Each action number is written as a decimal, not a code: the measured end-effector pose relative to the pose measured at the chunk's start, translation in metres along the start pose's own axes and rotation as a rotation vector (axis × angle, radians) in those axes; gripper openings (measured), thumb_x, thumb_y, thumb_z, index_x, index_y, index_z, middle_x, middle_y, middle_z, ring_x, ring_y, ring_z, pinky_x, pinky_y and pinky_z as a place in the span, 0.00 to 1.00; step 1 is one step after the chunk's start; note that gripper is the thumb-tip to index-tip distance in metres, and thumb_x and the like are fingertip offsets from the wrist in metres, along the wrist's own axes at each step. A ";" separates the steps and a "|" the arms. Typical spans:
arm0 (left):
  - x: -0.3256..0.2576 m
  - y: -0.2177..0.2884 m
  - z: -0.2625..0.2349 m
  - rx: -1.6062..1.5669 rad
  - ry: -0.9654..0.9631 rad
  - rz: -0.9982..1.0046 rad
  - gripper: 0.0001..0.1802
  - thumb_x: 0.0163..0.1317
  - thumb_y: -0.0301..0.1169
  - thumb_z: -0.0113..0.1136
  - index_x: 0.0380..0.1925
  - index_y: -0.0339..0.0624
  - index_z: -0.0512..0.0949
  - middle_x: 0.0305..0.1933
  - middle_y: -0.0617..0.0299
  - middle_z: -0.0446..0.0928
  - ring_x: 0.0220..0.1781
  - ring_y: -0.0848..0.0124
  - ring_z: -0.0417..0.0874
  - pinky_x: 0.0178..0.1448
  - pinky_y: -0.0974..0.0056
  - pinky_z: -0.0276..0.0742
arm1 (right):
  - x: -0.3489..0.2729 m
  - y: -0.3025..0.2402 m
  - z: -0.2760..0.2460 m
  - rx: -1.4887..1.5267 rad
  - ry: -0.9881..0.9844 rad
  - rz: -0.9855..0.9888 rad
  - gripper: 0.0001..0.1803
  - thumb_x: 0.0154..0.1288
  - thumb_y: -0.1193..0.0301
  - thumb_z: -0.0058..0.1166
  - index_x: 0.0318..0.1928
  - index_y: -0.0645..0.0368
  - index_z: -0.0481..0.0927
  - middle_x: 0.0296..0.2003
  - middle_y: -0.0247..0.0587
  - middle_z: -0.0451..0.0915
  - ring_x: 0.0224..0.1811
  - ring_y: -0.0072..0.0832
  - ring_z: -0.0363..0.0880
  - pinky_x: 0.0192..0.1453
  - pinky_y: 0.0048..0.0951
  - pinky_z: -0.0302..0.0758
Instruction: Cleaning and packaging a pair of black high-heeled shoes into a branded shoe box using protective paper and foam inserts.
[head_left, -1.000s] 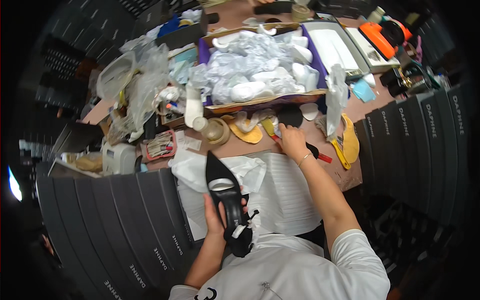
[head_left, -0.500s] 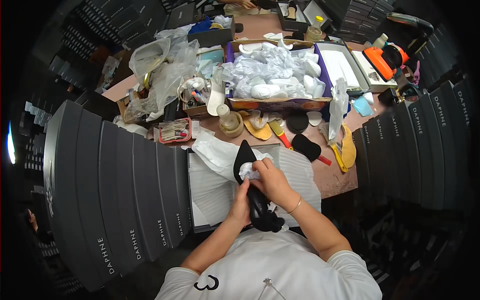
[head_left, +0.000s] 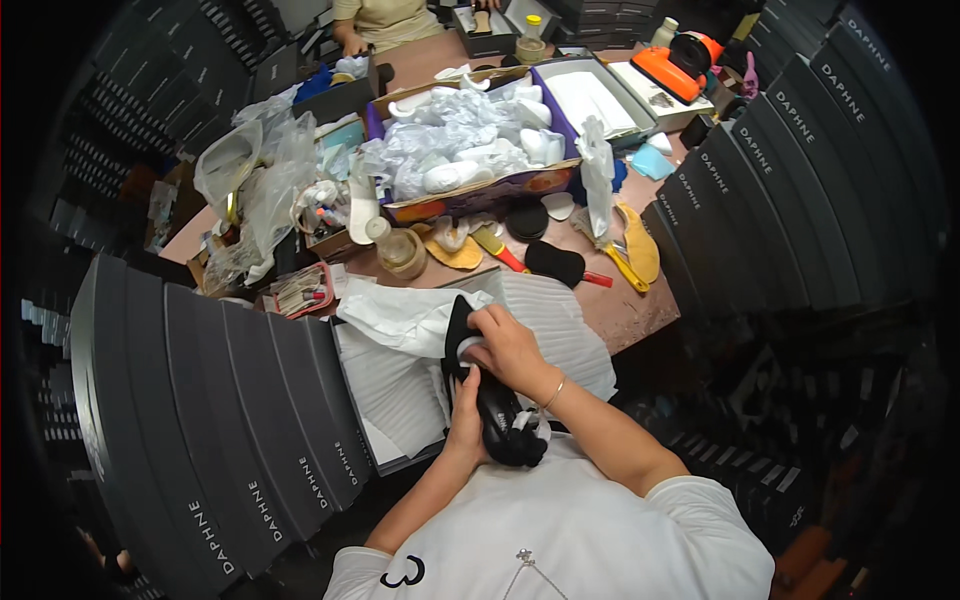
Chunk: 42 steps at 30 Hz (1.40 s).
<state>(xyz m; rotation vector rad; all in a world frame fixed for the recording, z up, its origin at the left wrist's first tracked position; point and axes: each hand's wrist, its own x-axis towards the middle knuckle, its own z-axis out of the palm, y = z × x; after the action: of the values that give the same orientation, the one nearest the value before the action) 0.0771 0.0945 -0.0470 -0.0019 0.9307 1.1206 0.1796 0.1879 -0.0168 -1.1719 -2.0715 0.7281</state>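
A black pointed-toe shoe (head_left: 497, 420) is held tilted over an open shoebox, its toe pointing away from me. My left hand (head_left: 463, 425) is closed round the shoe's left side, thumb near the opening. Curled fingers of my right hand (head_left: 512, 352) reach into the opening and press on white stuffing (head_left: 468, 346), mostly hidden inside. A black bow-like piece with a white tag hangs at the shoe's near end. Under my hands lies the dark shoebox (head_left: 410, 462) lined with white pleated paper (head_left: 560, 320), and a crumpled white sheet (head_left: 400, 318) lies across it.
Stacked dark shoeboxes (head_left: 190, 400) rise on the left, more boxes (head_left: 770, 190) on the right. Beyond my hands stand a glass jar (head_left: 402, 255), brushes (head_left: 625, 268), a black pad (head_left: 555, 263) and a purple carton (head_left: 480, 195) of white stuffing. Another person's hand (head_left: 355, 44) shows at the far side.
My right fingers have gone deeper into the shoe, and the white stuffing that bulged out is now mostly inside. The view has shifted, showing more of the person opposite.
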 end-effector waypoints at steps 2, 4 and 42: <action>-0.013 0.011 0.005 0.127 -0.051 -0.086 0.28 0.68 0.54 0.46 0.48 0.39 0.72 0.37 0.56 0.79 0.36 0.67 0.83 0.41 0.62 0.83 | 0.000 0.005 -0.014 0.131 -0.019 -0.008 0.30 0.55 0.68 0.63 0.58 0.57 0.69 0.43 0.49 0.75 0.48 0.47 0.75 0.47 0.41 0.75; -0.018 0.012 0.021 0.120 0.000 -0.088 0.24 0.66 0.50 0.46 0.45 0.38 0.72 0.30 0.54 0.78 0.30 0.65 0.83 0.36 0.63 0.82 | -0.008 0.011 -0.026 0.197 -0.139 0.075 0.35 0.57 0.68 0.62 0.64 0.58 0.64 0.46 0.52 0.75 0.49 0.49 0.75 0.50 0.41 0.74; 0.041 0.032 -0.016 -0.735 -0.324 -0.463 0.36 0.69 0.44 0.48 0.73 0.52 0.48 0.38 0.58 0.72 0.30 0.67 0.75 0.32 0.62 0.78 | 0.090 0.170 -0.016 -0.307 -0.285 0.260 0.23 0.64 0.68 0.49 0.58 0.65 0.71 0.37 0.65 0.78 0.39 0.58 0.78 0.44 0.51 0.74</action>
<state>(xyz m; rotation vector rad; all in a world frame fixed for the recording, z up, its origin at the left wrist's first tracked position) 0.0467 0.1341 -0.0696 -0.5910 0.1732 0.9327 0.2450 0.3461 -0.1066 -1.6108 -2.3539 0.7498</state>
